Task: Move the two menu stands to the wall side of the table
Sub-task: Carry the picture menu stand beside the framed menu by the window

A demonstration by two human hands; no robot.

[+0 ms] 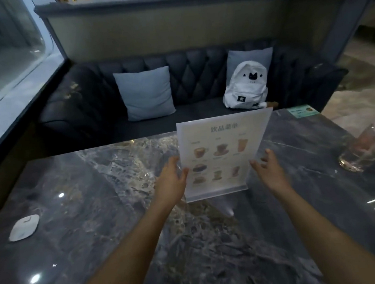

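Our hands: left hand (172,179) and right hand (269,170) spread open, flanking the menu stand (220,155), thumbs at its edges.
Our table (87,189): stand upright, mid-table.

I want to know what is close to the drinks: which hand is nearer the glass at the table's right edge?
Right. The right hand is at the menu stand's right edge, on the side toward the glass but well short of it; the left hand is beyond the stand, farther away.

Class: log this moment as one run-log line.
menu stand: upright, mid-table | left hand: open at left edge | right hand: open at right edge
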